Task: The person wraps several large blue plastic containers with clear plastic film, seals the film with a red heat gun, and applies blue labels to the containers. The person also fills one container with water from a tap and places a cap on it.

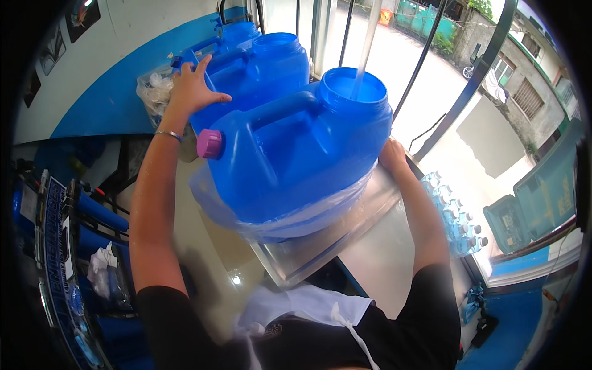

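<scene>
A big blue water jug (290,166) with a moulded handle and a pink cap (209,143) stands before me, clear plastic film (308,213) around its base. A pale clear column (370,43), a tube or a water stream, runs down into its wide uncapped mouth. Behind it is a second blue jug (277,65), also uncapped on top. My left hand (194,89) is at that jug's front end, fingers spread; whether it touches, I cannot tell. Against the right side of the nearest jug is my right hand (393,154), its fingers hidden behind the jug.
The nearest jug sits on a metal tray-like surface (296,262). A third blue container (237,34) stands farther back, beside a bin of plastic bags (154,92). Several small bottles (453,216) line the right side near the window. A shelf rack (55,246) is at left.
</scene>
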Available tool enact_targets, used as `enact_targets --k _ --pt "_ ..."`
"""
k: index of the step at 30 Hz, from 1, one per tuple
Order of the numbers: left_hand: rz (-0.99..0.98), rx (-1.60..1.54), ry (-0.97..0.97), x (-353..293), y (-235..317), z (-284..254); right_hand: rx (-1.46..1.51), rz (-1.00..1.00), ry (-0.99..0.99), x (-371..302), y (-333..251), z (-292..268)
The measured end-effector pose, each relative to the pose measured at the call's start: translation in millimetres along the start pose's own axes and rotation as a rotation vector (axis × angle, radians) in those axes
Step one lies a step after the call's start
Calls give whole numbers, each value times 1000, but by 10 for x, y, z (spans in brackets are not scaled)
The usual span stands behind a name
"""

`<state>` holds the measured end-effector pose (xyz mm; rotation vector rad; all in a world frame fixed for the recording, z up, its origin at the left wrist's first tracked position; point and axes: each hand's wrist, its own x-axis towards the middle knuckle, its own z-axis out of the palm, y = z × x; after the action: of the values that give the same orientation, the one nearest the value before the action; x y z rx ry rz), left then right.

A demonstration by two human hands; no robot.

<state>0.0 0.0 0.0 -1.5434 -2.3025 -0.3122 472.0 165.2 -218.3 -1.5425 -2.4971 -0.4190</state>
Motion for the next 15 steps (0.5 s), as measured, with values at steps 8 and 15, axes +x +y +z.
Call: enact_targets --k 8,15 --pt "-5 -47 121 249 -33 261 8 9 -4 48 9 185" --pt "98 9 316 325 -117 365 -19 25 -38 28 12 136"
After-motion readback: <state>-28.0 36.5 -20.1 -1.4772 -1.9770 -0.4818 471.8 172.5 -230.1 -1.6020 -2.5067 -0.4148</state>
